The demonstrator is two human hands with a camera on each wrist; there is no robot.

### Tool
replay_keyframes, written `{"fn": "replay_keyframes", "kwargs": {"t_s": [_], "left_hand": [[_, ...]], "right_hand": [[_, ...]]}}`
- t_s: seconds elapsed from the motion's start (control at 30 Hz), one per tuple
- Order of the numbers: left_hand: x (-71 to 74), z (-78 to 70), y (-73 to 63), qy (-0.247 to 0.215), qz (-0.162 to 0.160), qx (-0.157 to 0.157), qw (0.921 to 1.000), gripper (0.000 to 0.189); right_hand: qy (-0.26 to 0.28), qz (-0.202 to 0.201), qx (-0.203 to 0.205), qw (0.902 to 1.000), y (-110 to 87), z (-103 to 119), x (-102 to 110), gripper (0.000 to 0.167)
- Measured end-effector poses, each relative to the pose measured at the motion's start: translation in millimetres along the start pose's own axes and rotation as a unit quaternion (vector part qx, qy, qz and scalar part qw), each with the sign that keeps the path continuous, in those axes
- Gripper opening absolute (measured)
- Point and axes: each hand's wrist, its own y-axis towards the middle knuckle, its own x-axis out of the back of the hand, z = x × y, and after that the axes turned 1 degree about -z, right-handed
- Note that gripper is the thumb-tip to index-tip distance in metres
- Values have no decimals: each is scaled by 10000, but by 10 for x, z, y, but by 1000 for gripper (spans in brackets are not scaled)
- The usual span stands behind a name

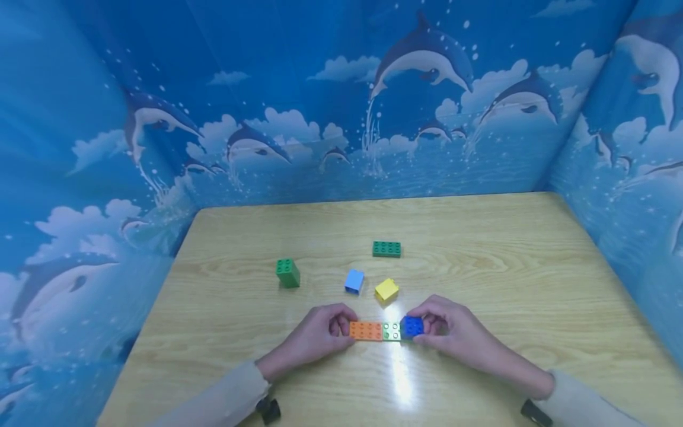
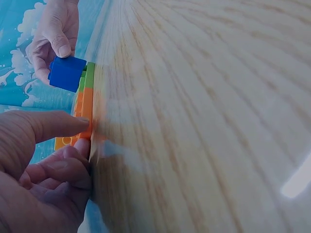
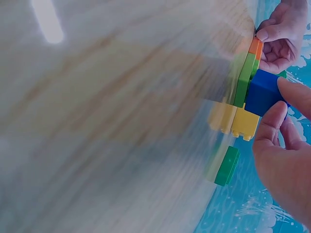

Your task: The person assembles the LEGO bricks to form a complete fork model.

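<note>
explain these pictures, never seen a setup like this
No machine here: a person works with two bare hands. The wide picture comes from a head camera looking forward and down; the close ones from a camera on each wrist. On the table are a tall green block, a light blue brick, a yellow brick and a flat green brick. The left hand holds an orange brick, end to end with a light green brick. The right hand pinches a dark blue brick, tilted, near the light green brick's other end.
</note>
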Motion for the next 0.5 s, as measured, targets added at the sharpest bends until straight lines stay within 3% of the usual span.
{"fn": "replay_keyframes", "kwargs": {"t_s": [0.5], "left_hand": [[2,20,2,-261,25,49,9996,35]], "right_hand": [[-267,114,-262,9992,77,67,-13,43]]}}
